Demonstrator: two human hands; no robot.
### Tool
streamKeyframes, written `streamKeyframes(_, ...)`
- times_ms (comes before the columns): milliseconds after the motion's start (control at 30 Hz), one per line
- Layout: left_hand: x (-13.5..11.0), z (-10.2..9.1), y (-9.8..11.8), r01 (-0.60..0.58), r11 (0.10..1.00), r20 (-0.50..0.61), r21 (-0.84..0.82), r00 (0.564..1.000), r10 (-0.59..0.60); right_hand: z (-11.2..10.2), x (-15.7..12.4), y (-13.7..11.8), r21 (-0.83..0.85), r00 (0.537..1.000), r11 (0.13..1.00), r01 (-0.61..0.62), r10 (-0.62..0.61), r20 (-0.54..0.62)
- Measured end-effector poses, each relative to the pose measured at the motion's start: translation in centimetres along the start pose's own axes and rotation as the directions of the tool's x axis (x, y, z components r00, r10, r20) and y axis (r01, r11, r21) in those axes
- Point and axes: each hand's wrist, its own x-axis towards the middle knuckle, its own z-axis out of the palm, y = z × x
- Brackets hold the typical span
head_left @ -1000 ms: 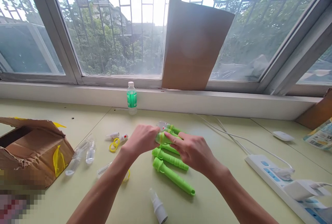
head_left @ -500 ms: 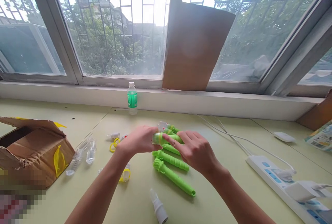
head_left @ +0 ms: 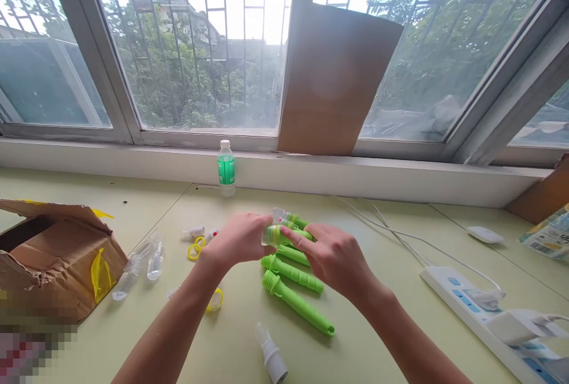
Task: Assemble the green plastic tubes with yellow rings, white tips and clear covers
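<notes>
My left hand (head_left: pixel 240 237) is closed around the clear ribbed cover (head_left: pixel 268 235) at one end of a green plastic handle (head_left: pixel 287 234), with a yellow ring between cover and handle. On the green part, my right hand (head_left: pixel 338 253) grips with its index finger stretched along toward the yellow ring. Just behind lies another green handle (head_left: pixel 299 220) with a clear end. Nearer to me, loose green handles with threaded ends lie side by side, the closest one (head_left: pixel 300 305) in full view. A white piece with a clear tip (head_left: pixel 272 355) lies in front.
At left stands an open cardboard box (head_left: pixel 66 268), with clear ribbed tubes (head_left: pixel 155 259) beside it. Yellow rings (head_left: pixel 196 248) lie left of my hands. A green-labelled bottle (head_left: pixel 226 169) stands by the sill. On the right are a power strip (head_left: pixel 471 313) and cables.
Both hands keep their hold on the piece, in nearly the same place. My right index finger has shifted very slightly; the other things lie as before.
</notes>
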Motion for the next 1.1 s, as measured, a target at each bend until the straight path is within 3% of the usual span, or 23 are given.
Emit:
streamKeyframes(167, -0.4, -0.4, -0.5, 0.018, 0.997, 0.030, -0.080, 0.999, -0.016, -0.1, 0.4, -0.4, -0.122, 0.996, 0.991, 0.056, -0.064, -0.060)
streamKeyframes(267, -0.3, -0.3, -0.6, -0.005, 0.999, 0.023, -0.049, 1.000, 0.006, 0.1, 0.3, -0.6, -0.093, 0.999, 0.995, 0.037, -0.040, -0.031)
streamKeyframes(400, 0.0, 0.2, -0.3, -0.033, 0.999, -0.048, 0.028, 0.998, 0.035, -0.1, 0.3, -0.5, 0.252, 0.979, 0.954, -0.161, 0.123, 0.160)
streamKeyframes(467, 0.1, 0.4, -0.1, -0.028, 0.999, -0.063, 0.039, 0.998, 0.030, -0.3, 0.3, -0.2, 0.390, 0.958, 0.895, -0.218, 0.120, 0.260)
streamKeyframes(533, 0.2, 0.5, 0.1, -0.033, 0.999, -0.120, 0.038, 0.992, 0.038, -0.3, 0.3, 0.4, 0.435, 0.949, 0.863, -0.256, 0.137, 0.285)
streamKeyframes(633, 0.0, 0.0, -0.2, -0.014, 1.000, -0.290, 0.021, 0.957, 0.020, 0.5, 0.0, 1.9, 0.505, 0.938, 0.795, -0.335, 0.232, 0.258)
streamKeyframes(700, -0.2, -0.4, -0.6, 0.007, 1.000, -0.361, -0.013, 0.932, -0.011, 1.5, -0.3, 3.4, 0.477, 0.903, 0.766, -0.430, 0.365, 0.227)
streamKeyframes(733, -0.3, -0.6, -0.8, 0.011, 0.999, -0.375, -0.035, 0.927, -0.024, 2.1, -0.5, 4.3, 0.415, 0.864, 0.758, -0.503, 0.459, 0.208)
streamKeyframes(867, -0.6, -0.9, -1.2, -0.009, 0.995, -0.344, -0.102, 0.939, -0.027, 4.8, -1.1, 7.8, 0.286, 0.759, 0.704, -0.650, 0.625, 0.185)
streamKeyframes(967, -0.6, -0.7, -1.3, -0.019, 0.993, -0.273, -0.113, 0.962, -0.013, 6.9, -1.8, 9.8, 0.196, 0.686, 0.657, -0.728, 0.692, 0.226)
streamKeyframes(1100, -0.6, -0.5, -1.4, 0.016, 0.993, -0.195, -0.115, 0.980, -0.038, 9.6, -2.7, 11.1, 0.151, 0.638, 0.630, -0.761, 0.688, 0.345)
